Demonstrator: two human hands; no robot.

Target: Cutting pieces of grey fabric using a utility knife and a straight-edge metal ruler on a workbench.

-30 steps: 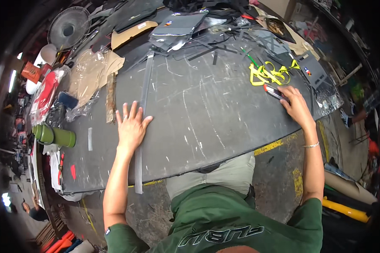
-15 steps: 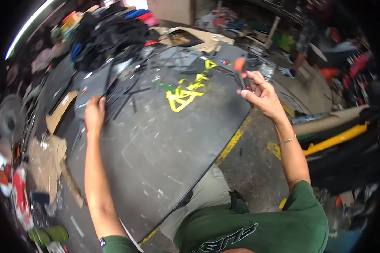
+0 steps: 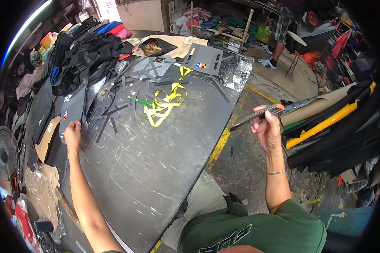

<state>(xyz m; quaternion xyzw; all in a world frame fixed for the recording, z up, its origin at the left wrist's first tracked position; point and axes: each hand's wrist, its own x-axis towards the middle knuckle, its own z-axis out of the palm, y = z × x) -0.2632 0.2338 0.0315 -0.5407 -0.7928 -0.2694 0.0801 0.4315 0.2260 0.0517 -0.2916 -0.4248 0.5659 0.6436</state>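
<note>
My right hand (image 3: 268,133) is raised beyond the table's right edge, closed around a utility knife (image 3: 256,116). The knife has a dark ribbed body and an orange end, and its dark tip points left. On the far left of the table, my left hand (image 3: 72,135) pinches the near edge of a dark grey fabric panel (image 3: 74,105) with a small coloured patch. Dark cut strips (image 3: 114,109) lie to the right of that panel. A tangled yellow strap (image 3: 158,119) and a green pen (image 3: 140,100) lie farther in on the table.
The dark table (image 3: 156,168) has a scratched top. Another grey panel (image 3: 203,59) lies at its far end, near a heap of black fabric (image 3: 86,55). A fan (image 3: 4,152) stands at left, fabric rolls (image 3: 325,122) at right. A person's legs (image 3: 276,46) show at the back.
My right hand has moved down, and the knife has turned from upright to nearly level. My left hand stays at the grey panel's edge. The view has shifted.
</note>
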